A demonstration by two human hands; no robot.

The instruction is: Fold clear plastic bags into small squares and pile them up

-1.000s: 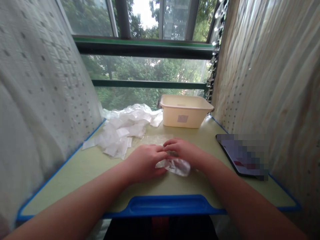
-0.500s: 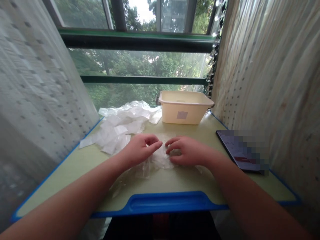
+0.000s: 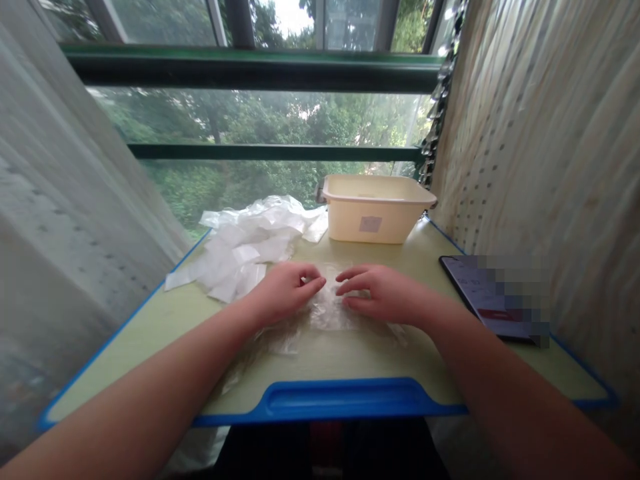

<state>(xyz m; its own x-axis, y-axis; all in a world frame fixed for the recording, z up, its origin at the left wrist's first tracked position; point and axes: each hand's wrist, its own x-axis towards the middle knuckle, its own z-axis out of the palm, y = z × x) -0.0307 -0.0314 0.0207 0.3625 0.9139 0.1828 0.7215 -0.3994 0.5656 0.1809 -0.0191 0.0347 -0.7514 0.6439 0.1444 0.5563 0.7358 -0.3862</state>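
Note:
A clear, crinkled plastic bag (image 3: 333, 317) lies flat on the table between my hands. At its left side is my left hand (image 3: 287, 291), thumb and forefinger brought together; what they hold, if anything, is too small to make out. My right hand (image 3: 383, 293) hovers over the bag's right side, fingers apart and slightly bent, with nothing seen in them. More clear plastic (image 3: 283, 341) lies partly under my left wrist. Beyond my left hand spreads a heap of white, translucent bags (image 3: 240, 250).
A cream plastic bin (image 3: 400, 223) with a small label stands at the back. On the right lies a dark-edged tablet or phone (image 3: 480, 293), partly blurred out. The green table (image 3: 345, 363) has a blue rim with a front tray groove (image 3: 345, 398). Curtains hang on both sides.
The bag between my hands looks flatter and more spread out. My left thumb and forefinger have come closer together. The view has shifted slightly.

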